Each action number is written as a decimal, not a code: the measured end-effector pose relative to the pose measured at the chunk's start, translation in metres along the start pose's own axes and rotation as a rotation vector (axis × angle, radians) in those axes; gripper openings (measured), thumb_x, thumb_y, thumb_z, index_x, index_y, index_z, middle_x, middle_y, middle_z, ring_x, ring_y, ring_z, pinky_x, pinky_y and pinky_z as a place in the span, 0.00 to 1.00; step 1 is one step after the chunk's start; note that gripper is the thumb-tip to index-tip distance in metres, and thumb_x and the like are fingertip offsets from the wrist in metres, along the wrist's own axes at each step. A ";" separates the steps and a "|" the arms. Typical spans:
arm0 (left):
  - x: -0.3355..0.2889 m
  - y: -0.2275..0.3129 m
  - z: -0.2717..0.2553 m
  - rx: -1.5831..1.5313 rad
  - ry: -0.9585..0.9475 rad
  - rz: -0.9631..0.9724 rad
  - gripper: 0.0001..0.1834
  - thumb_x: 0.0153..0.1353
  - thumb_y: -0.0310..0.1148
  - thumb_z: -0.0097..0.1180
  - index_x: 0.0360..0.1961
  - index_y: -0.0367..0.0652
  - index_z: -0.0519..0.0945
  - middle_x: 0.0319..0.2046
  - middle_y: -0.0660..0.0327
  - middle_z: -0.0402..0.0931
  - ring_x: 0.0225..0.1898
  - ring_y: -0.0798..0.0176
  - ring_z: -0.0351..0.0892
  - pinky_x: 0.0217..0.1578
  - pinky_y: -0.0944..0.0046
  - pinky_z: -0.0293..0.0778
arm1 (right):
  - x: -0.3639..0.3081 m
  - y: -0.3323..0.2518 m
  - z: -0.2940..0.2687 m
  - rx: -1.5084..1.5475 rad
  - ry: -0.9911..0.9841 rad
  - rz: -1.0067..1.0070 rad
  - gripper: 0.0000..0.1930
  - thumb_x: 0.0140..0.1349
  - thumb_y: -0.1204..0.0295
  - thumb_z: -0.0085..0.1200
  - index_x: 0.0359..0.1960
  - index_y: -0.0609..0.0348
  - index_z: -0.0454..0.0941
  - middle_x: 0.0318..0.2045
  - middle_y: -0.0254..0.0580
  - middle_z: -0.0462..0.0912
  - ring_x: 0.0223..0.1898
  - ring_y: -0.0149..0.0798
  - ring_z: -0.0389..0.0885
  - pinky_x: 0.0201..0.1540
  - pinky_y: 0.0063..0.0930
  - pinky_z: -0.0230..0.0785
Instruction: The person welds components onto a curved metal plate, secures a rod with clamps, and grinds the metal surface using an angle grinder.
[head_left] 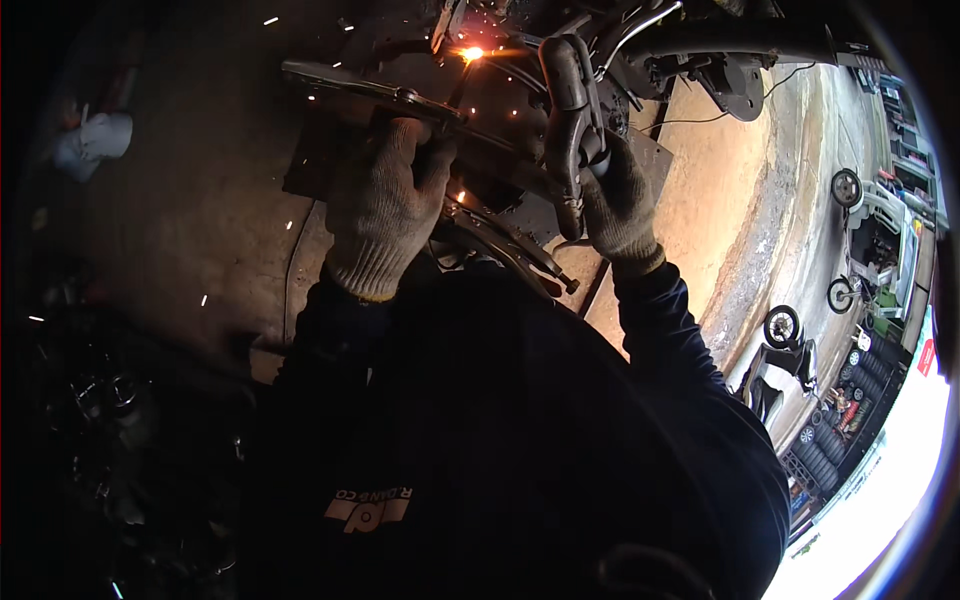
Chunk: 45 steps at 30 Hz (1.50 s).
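My left hand (392, 205), in a grey knitted work glove, is closed just below a long, thin metal bar (400, 97) that slants across the work. Its fingertips are in shadow, so what they grip cannot be made out. My right hand (622, 205), gloved the same way, is closed around the lower part of a dark curved metal piece (566, 120), shaped like a thick bent handle. Beyond both hands burns a bright orange glowing spot (472, 54), throwing sparks. Between my forearms lie metal rods (510, 245) with a bolt-like end and a small flame near them.
A dark metal frame with a thick tube (740, 40) reaches across the far right. Parked motorcycles (785, 365) and stacked tyres (825, 445) stand on the right, past a concrete strip. A white container (103, 135) is at the far left; dark metal parts (120, 400) lie in shadow below.
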<state>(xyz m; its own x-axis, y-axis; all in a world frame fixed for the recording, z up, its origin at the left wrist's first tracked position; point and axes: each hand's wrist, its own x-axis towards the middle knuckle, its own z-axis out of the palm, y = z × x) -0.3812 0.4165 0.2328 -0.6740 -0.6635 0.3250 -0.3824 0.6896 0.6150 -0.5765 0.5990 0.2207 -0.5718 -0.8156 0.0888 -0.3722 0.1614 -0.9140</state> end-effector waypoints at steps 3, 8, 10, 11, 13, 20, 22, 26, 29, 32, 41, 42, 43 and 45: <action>-0.001 -0.003 0.002 0.019 -0.006 0.002 0.14 0.63 0.40 0.66 0.38 0.42 0.78 0.31 0.56 0.82 0.29 0.55 0.85 0.29 0.58 0.80 | 0.001 -0.001 0.001 0.018 -0.001 0.028 0.27 0.66 0.63 0.63 0.61 0.66 0.71 0.46 0.51 0.83 0.48 0.41 0.84 0.51 0.34 0.76; -0.001 -0.005 0.003 0.001 -0.024 -0.029 0.14 0.64 0.42 0.66 0.39 0.43 0.79 0.29 0.57 0.83 0.29 0.56 0.86 0.29 0.57 0.80 | 0.001 0.000 0.002 0.001 -0.004 0.029 0.27 0.65 0.63 0.64 0.60 0.67 0.72 0.46 0.52 0.83 0.48 0.43 0.84 0.50 0.35 0.76; 0.001 -0.001 0.002 0.009 -0.047 -0.071 0.15 0.64 0.42 0.65 0.39 0.42 0.79 0.30 0.57 0.83 0.30 0.56 0.86 0.29 0.57 0.81 | 0.002 -0.001 0.001 0.009 -0.018 0.020 0.27 0.65 0.63 0.64 0.59 0.67 0.72 0.46 0.52 0.83 0.48 0.43 0.85 0.50 0.34 0.76; 0.002 0.001 0.002 0.013 -0.059 -0.092 0.15 0.64 0.42 0.65 0.40 0.42 0.79 0.30 0.57 0.83 0.30 0.56 0.86 0.29 0.57 0.81 | 0.002 -0.002 0.001 0.012 -0.025 0.016 0.27 0.65 0.63 0.64 0.59 0.67 0.72 0.46 0.52 0.83 0.48 0.43 0.85 0.50 0.34 0.76; 0.001 0.001 0.002 0.012 -0.052 -0.083 0.14 0.64 0.41 0.65 0.40 0.42 0.79 0.30 0.57 0.83 0.30 0.56 0.86 0.30 0.57 0.81 | 0.001 -0.003 0.001 0.053 -0.011 0.041 0.26 0.66 0.64 0.63 0.59 0.67 0.71 0.46 0.52 0.83 0.47 0.42 0.84 0.50 0.34 0.76; 0.002 0.004 0.003 -0.088 -0.052 -0.056 0.12 0.64 0.36 0.65 0.40 0.41 0.78 0.32 0.56 0.82 0.33 0.55 0.85 0.35 0.57 0.80 | -0.012 -0.003 -0.012 0.315 0.051 0.013 0.23 0.66 0.75 0.55 0.61 0.72 0.68 0.48 0.50 0.82 0.48 0.39 0.83 0.53 0.32 0.75; 0.004 0.009 -0.003 -0.038 -0.102 -0.076 0.11 0.65 0.35 0.64 0.39 0.40 0.77 0.33 0.55 0.81 0.34 0.56 0.84 0.37 0.58 0.79 | -0.024 0.022 -0.022 0.449 0.098 0.143 0.25 0.66 0.77 0.50 0.63 0.74 0.65 0.52 0.53 0.79 0.51 0.41 0.81 0.54 0.32 0.74; 0.003 0.008 -0.005 -0.043 -0.109 -0.108 0.12 0.65 0.36 0.64 0.39 0.39 0.76 0.35 0.54 0.80 0.36 0.56 0.82 0.38 0.59 0.77 | -0.033 0.038 -0.044 0.411 0.213 0.160 0.26 0.67 0.69 0.50 0.64 0.70 0.65 0.44 0.47 0.80 0.40 0.37 0.81 0.43 0.28 0.75; 0.003 0.011 -0.005 -0.036 -0.152 -0.147 0.12 0.65 0.36 0.64 0.40 0.39 0.77 0.35 0.54 0.79 0.36 0.55 0.82 0.38 0.58 0.76 | -0.029 0.020 -0.057 0.676 0.361 0.158 0.25 0.71 0.65 0.50 0.65 0.67 0.66 0.31 0.44 0.81 0.25 0.35 0.81 0.28 0.27 0.76; 0.003 0.010 -0.005 -0.019 -0.163 -0.147 0.13 0.66 0.37 0.63 0.41 0.39 0.77 0.35 0.53 0.79 0.36 0.54 0.81 0.38 0.57 0.76 | -0.036 0.012 -0.083 0.717 0.422 0.096 0.24 0.72 0.65 0.48 0.64 0.66 0.67 0.32 0.45 0.82 0.25 0.36 0.81 0.27 0.27 0.76; 0.005 0.018 -0.004 0.127 -0.118 -0.118 0.14 0.64 0.36 0.64 0.42 0.36 0.80 0.38 0.48 0.82 0.40 0.44 0.83 0.42 0.53 0.77 | -0.007 -0.020 -0.197 0.229 0.687 -0.114 0.13 0.72 0.64 0.56 0.49 0.61 0.75 0.25 0.37 0.81 0.19 0.30 0.78 0.18 0.22 0.68; 0.004 0.017 -0.003 0.144 -0.114 -0.112 0.14 0.63 0.36 0.64 0.43 0.36 0.80 0.38 0.47 0.82 0.40 0.44 0.83 0.42 0.53 0.77 | 0.009 -0.024 -0.206 0.268 0.799 -0.187 0.13 0.72 0.65 0.57 0.49 0.61 0.75 0.29 0.37 0.82 0.23 0.29 0.80 0.22 0.22 0.71; 0.002 0.011 -0.002 0.152 -0.104 -0.101 0.14 0.63 0.36 0.64 0.43 0.36 0.80 0.38 0.47 0.82 0.40 0.43 0.83 0.42 0.53 0.77 | 0.020 -0.027 -0.216 0.281 0.803 -0.207 0.13 0.71 0.66 0.59 0.49 0.61 0.76 0.32 0.36 0.83 0.27 0.29 0.81 0.27 0.21 0.73; -0.001 0.009 -0.006 0.158 -0.081 -0.129 0.15 0.63 0.37 0.63 0.43 0.37 0.81 0.39 0.46 0.83 0.41 0.42 0.83 0.43 0.53 0.77 | 0.051 -0.030 -0.239 0.188 0.830 -0.276 0.15 0.67 0.65 0.63 0.47 0.62 0.76 0.38 0.38 0.84 0.36 0.31 0.84 0.35 0.23 0.76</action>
<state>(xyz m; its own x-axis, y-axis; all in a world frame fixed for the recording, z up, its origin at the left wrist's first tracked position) -0.3802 0.4212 0.2422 -0.6594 -0.7279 0.1880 -0.5588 0.6419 0.5251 -0.7692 0.6851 0.3473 -0.8518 -0.1352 0.5061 -0.4902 -0.1346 -0.8611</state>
